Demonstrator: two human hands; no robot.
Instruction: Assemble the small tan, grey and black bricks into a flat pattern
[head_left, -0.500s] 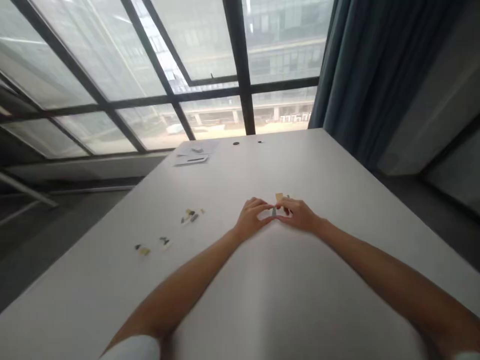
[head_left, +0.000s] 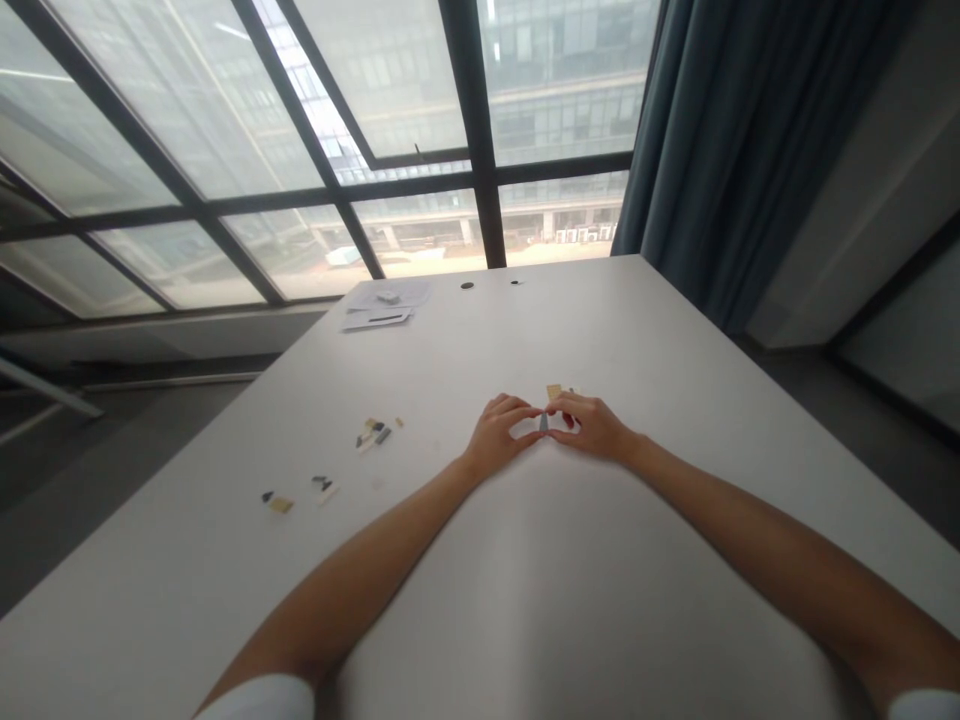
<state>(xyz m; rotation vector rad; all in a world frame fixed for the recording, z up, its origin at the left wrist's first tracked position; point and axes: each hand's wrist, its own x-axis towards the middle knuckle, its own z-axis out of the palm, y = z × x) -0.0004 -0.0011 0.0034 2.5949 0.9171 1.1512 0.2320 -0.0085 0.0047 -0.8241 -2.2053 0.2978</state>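
Observation:
Both my hands meet at the middle of a white table (head_left: 675, 330). My left hand (head_left: 498, 432) and my right hand (head_left: 596, 426) pinch a small grey piece (head_left: 544, 422) between their fingertips, close to the tabletop. A small tan piece (head_left: 554, 390) lies just behind my right hand's fingers. The grey piece is too small to make out its shape.
Several small tan, grey and dark pieces lie scattered at the left (head_left: 373, 432), (head_left: 324, 485), (head_left: 278, 503). Paper sheets (head_left: 382, 305) with a small object on them rest at the far edge, near two dark holes (head_left: 467, 285). Windows behind, a curtain (head_left: 712, 150) at the right.
The view has shifted slightly. My hands stay together on the small grey piece, with hardly any movement.

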